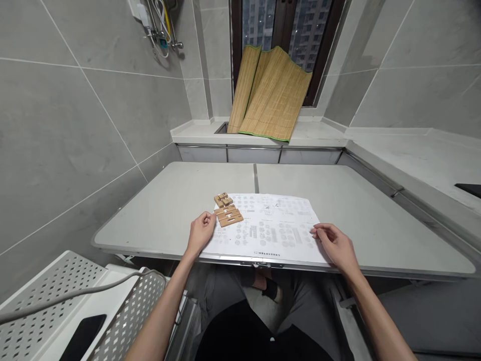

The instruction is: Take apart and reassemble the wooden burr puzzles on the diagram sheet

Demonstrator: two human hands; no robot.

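A large printed sheet (268,235) lies on the pale folding table (169,195), covered with small diagrams. Several notched wooden pieces (230,215) rest on its left part, some flat side by side, with smaller wooden blocks (223,199) just behind them. My left hand (202,229) is at the sheet's left edge, beside the wooden pieces, its fingers curled together; what they pinch, if anything, is too small to tell. At the sheet's right edge is my right hand (333,243), fingers loosely bent and thumb apart, holding nothing visible.
Behind the table, a bamboo mat (274,95) leans at the window over a white counter (319,131). A white perforated rack (48,296) with a black phone (83,337) and a grey cable (71,297) stands at the lower left. Another counter runs along the right.
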